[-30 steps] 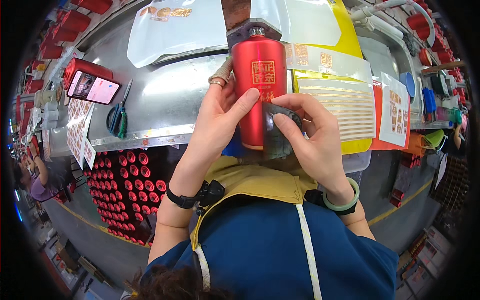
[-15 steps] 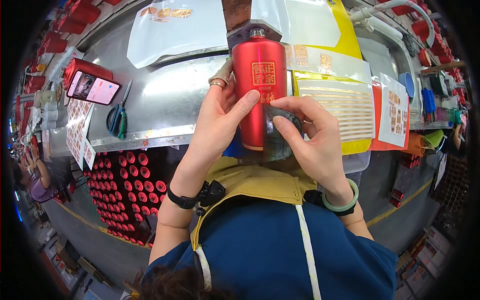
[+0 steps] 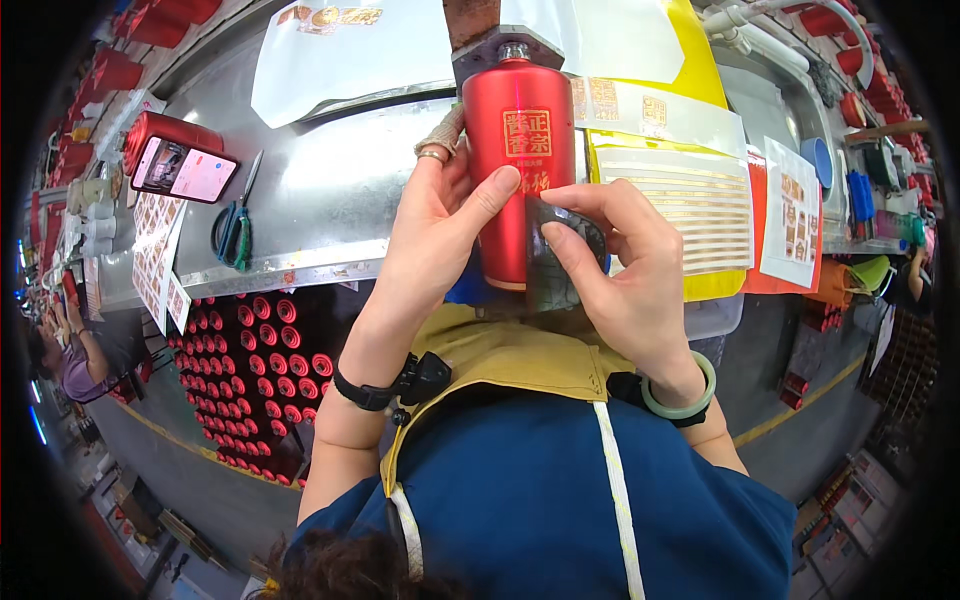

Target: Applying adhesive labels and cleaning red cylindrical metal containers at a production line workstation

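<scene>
A glossy red bottle (image 3: 545, 90) with a clear neck and gold square lettering lies in front of me, its neck against a grey metal block (image 3: 510, 42). My left hand (image 3: 440, 210) is closed round its left side, thumb pressed on the front; one finger wears a cloth wrap and a ring. Against the bottle's lower right side, my right hand (image 3: 620, 250) pinches a dark, thin flat piece (image 3: 552, 262) between thumb and forefinger. I cannot make out its exact kind. It covers part of the bottle's lower front, beside the thumb and below the small gold writing.
Gold-striped sheets (image 3: 680, 210) and sticker sheets (image 3: 795, 225) lie to the right. Scissors (image 3: 235, 225), a phone (image 3: 185, 168) and another red bottle (image 3: 180, 128) are on the left. Red bottles (image 3: 260, 370) stand packed below the bench edge. A person (image 3: 85, 350) works far left.
The bottle sits slightly higher in view, along with the phone beside it. Both hands keep nearly the same grip, with the dark piece still against the bottle.
</scene>
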`<state>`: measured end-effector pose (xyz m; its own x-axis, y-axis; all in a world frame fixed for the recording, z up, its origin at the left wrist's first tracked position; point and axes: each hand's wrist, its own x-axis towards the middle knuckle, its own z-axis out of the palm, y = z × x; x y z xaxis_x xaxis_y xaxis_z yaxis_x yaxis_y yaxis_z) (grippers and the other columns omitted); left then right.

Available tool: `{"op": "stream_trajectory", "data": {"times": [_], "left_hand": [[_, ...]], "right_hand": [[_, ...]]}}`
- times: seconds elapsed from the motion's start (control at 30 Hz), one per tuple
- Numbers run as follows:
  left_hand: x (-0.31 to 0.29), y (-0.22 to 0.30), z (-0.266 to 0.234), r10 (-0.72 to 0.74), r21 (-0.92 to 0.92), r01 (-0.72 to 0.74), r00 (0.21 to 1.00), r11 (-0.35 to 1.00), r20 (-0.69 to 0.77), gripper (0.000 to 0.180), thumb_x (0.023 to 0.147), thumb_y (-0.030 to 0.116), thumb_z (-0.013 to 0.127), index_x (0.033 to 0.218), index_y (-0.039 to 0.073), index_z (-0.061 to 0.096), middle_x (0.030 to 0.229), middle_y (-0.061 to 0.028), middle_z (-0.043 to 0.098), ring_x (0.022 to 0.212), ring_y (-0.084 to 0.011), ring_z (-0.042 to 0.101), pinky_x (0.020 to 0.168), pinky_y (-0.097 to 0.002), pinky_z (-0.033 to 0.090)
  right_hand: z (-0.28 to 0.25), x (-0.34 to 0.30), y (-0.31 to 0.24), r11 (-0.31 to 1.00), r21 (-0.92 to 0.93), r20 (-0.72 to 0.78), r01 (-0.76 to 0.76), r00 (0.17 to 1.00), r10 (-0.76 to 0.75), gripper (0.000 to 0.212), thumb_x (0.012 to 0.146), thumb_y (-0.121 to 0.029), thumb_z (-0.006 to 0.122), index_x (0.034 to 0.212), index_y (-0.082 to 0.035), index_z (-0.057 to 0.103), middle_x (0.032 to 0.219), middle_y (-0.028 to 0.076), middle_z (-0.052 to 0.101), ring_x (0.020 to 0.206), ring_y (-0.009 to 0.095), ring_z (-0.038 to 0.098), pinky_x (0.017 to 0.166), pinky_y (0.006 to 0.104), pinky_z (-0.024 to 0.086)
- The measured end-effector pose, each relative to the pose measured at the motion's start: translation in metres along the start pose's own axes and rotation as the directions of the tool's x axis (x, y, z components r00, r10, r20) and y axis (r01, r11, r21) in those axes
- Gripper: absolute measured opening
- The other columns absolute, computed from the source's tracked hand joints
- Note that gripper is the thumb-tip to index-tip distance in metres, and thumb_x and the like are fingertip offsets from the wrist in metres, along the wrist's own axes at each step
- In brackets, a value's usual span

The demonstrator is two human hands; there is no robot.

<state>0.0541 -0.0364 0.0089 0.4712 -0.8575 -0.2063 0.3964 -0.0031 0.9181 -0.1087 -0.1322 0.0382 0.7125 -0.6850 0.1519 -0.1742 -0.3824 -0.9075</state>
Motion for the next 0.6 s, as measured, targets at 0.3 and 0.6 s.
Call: {"op": "stream_trajectory", "data": {"times": [0.3,0.6], "left_hand": [[0.001,0.002,-0.007,0.007,-0.067,-0.011,0.998,0.998,-0.057,0.071,0.108,0.024,0.063,0.161,-0.003,0.025,0.155,-0.0193,0.045,0.144,-0.0257,0.047,0.120,-0.0401,0.039],[-0.003,0.006,-0.004,0.014,-0.095,-0.023,0.995,0.995,-0.098,0.080,0.105,0.023,0.068,0.162,-0.007,0.020,0.160,-0.0252,0.039,0.149,-0.0283,0.042,0.123,-0.0416,0.036]], "right_hand": [[-0.020,0.009,0.002,0.886,0.411,0.065,-0.216,0.976,0.208,0.020,0.097,0.000,0.069,0.117,0.000,0.072,0.106,0.006,0.073,0.093,0.012,0.067,0.084,0.0257,0.053],[-0.032,0.047,0.020,0.899,0.380,0.114,-0.216,0.976,0.187,0.021,0.105,-0.018,0.067,0.118,-0.002,0.068,0.096,-0.002,0.065,0.089,0.005,0.058,0.082,0.0210,0.048]]}}
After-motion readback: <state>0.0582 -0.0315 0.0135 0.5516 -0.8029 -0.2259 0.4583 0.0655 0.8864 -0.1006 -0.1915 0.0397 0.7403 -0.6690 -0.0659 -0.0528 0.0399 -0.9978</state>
